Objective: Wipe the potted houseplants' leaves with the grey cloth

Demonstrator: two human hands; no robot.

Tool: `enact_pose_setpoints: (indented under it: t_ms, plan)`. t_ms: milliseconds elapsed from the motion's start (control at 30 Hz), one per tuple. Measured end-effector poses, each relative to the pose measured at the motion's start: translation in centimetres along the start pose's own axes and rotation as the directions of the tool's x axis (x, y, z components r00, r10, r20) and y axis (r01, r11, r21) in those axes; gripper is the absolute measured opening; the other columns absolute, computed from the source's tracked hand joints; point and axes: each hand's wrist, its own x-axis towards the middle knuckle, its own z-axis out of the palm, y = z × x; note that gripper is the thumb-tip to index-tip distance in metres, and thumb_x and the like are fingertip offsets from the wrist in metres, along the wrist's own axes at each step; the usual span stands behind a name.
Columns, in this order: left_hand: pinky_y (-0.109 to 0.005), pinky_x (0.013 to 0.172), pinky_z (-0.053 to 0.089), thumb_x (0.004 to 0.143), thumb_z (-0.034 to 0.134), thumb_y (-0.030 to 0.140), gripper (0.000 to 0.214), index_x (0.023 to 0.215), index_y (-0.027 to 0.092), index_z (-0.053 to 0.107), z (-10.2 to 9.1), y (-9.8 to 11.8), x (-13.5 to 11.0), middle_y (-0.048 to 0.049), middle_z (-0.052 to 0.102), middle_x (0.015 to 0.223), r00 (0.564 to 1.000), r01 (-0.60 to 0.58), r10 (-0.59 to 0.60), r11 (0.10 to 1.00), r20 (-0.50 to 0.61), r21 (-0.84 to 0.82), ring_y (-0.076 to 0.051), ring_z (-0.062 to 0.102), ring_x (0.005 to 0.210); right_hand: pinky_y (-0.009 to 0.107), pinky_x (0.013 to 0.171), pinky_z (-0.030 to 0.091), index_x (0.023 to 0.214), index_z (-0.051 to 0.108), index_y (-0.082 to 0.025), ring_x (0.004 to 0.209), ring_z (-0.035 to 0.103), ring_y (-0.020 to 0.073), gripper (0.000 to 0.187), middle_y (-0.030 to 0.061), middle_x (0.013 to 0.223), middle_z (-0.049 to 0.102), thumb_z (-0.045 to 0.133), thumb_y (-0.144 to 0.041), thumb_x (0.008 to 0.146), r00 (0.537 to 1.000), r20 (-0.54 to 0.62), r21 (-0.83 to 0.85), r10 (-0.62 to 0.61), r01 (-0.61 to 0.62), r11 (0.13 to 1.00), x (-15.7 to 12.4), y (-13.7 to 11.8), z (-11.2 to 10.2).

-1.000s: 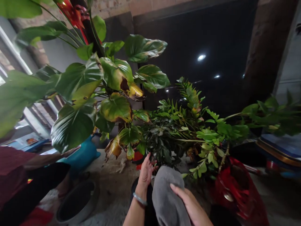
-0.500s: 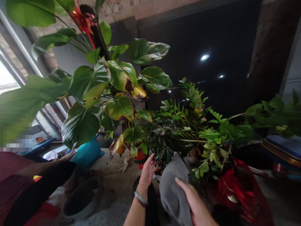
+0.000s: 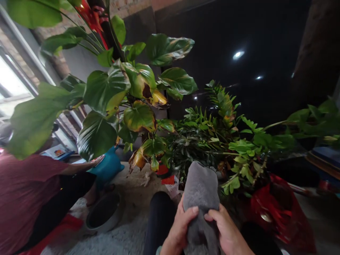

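Note:
A soft grey fabric piece (image 3: 201,184) with a fuzzy surface stands upright in front of me, its rounded top end raised. My left hand (image 3: 183,221) grips its left edge, thumb pressed on the front. On the other edge my right hand (image 3: 224,225) holds it the same way, and both thumbs sit close together near the middle. Below the thumbs the fabric is folded and hangs down. The fingers behind it are hidden. What exactly the piece is, I cannot tell.
Leafy potted plants (image 3: 191,141) stand just beyond my hands, some leaves browned. A red plastic bag (image 3: 278,212) lies at the right. On the left, a person in a dark red shirt (image 3: 29,191) sits beside a blue bag (image 3: 107,166) and a grey basin (image 3: 103,212).
My left hand, open and apart before, has come down to the fabric and taken hold of it. The piece has turned to face me, upright between both hands.

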Motion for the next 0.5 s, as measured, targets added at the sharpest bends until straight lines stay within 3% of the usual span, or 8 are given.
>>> enact_pose_setpoints:
  t_ms: [200,267,367,433,500]
  plan:
    - [-0.043,0.083,0.052,0.048,0.087,0.041,0.041,0.081,0.02,0.075,-0.1,-1.0,-0.5,-0.0101,0.073,0.082,0.977,0.209,-0.209,0.978,-0.035,-0.01,-0.035,0.068,0.087,0.035,0.076,0.05,0.089,0.073,-0.019,0.09,0.067,0.0304,0.035,0.0052,0.085,0.076,0.076,-0.028,0.055,0.998,0.053,-0.045,0.014,-0.011,0.999,-0.5,2.5,-1.7]
    - [-0.044,0.083,0.052,0.044,0.088,0.039,0.048,0.085,0.018,0.074,0.3,-0.9,-0.2,-0.0101,0.073,0.079,0.973,0.226,-0.226,0.974,-0.055,-0.007,-0.034,0.069,0.084,0.036,0.081,0.05,0.092,0.074,-0.019,0.095,0.067,0.031,0.037,0.006,0.09,0.077,0.076,-0.031,0.057,0.998,0.056,-0.146,-0.025,0.033,0.989,-0.4,2.0,-2.5]
    - [-0.043,0.082,0.053,0.041,0.088,0.03,0.07,0.108,0.017,0.07,0.8,-0.2,0.1,-0.0075,0.074,0.079,0.979,0.186,-0.185,0.982,-0.091,0.007,-0.033,0.069,0.082,0.037,0.082,0.05,0.089,0.074,-0.02,0.094,0.067,0.0315,0.04,0.0062,0.089,0.077,0.079,-0.033,0.052,0.989,0.122,-0.321,-0.081,0.116,0.94,0.7,-0.6,-4.9]
    - [-0.043,0.081,0.053,0.044,0.087,0.027,0.079,0.12,0.016,0.064,0.8,0.4,0.0,-0.0063,0.074,0.08,0.978,0.164,-0.16,0.986,-0.131,0.02,-0.032,0.07,0.081,0.039,0.076,0.052,0.085,0.073,-0.021,0.09,0.069,0.0332,0.04,0.0077,0.084,0.076,0.078,-0.038,0.05,0.993,0.043,-0.309,-0.109,0.117,0.944,2.4,-3.6,-7.5]
    - [-0.044,0.081,0.053,0.046,0.085,0.026,0.082,0.124,0.013,0.061,0.4,0.9,-0.2,-0.0066,0.074,0.08,0.973,0.158,-0.151,0.987,-0.176,0.028,-0.033,0.07,0.082,0.04,0.072,0.054,0.093,0.068,-0.021,0.098,0.068,0.0339,0.044,0.0133,0.097,0.075,0.069,-0.051,0.06,0.95,-0.273,-0.084,-0.153,0.135,0.987,4.7,-7.3,-10.4]
